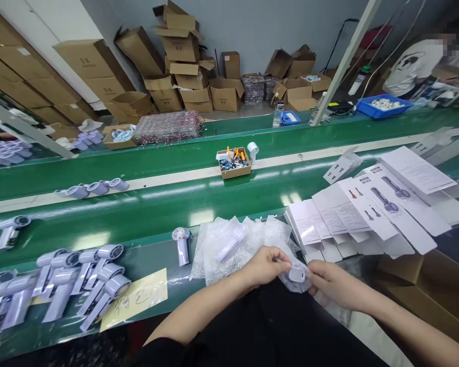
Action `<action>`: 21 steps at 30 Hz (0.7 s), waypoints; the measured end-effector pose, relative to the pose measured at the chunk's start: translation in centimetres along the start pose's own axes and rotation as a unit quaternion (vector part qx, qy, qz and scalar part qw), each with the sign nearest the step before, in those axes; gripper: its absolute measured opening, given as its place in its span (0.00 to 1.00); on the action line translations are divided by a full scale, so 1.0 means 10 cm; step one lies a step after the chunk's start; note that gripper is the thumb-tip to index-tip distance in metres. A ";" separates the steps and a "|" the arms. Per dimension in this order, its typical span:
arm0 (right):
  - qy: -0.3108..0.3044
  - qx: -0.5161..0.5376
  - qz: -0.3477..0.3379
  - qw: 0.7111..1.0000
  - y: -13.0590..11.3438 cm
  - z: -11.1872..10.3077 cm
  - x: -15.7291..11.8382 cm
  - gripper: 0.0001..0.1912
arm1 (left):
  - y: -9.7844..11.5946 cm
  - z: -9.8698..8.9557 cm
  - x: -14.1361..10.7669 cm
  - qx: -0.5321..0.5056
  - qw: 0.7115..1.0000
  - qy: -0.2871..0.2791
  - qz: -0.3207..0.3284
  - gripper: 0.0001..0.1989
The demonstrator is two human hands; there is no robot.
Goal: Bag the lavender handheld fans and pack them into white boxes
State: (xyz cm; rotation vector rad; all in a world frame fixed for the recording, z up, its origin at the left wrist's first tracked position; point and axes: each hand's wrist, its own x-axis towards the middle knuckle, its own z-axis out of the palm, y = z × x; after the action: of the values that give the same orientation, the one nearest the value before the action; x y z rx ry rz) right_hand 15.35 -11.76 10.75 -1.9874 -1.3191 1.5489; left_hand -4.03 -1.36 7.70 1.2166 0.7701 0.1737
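Observation:
Near the bench's front edge, my left hand (270,264) pinches the left side of a clear bubble bag (298,286) with a small pale item inside. My right hand (325,279) grips the same bag from the right, its fingers closed on the edge. Just beyond my hands lies a pile of flat bubble bags (214,250), with a wrapped lilac item (231,243) on top. A lilac handheld fan (181,247) stands left of the pile. More lilac fans (109,280) lie bunched at the left beside a yellow paper with handwriting (153,293).
Flat printed boxes (340,214) are stacked on the right, above an open carton (436,290). A small box of tools (235,173) sits mid-belt near a white fan (253,150). A person (413,66) is at the upper right. Cartons (179,48) line the wall.

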 end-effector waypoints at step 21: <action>0.346 0.182 -0.117 0.913 -0.36 -1.10 0.01 0.18 | 0.26 -0.23 0.12 0.126 0.921 0.242 0.279 0.14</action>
State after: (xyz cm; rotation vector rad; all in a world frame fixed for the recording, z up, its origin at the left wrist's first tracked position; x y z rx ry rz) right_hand 23.31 -6.58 17.39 -1.7949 -0.8528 0.7779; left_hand -3.86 1.93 9.17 1.6499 0.8672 0.8953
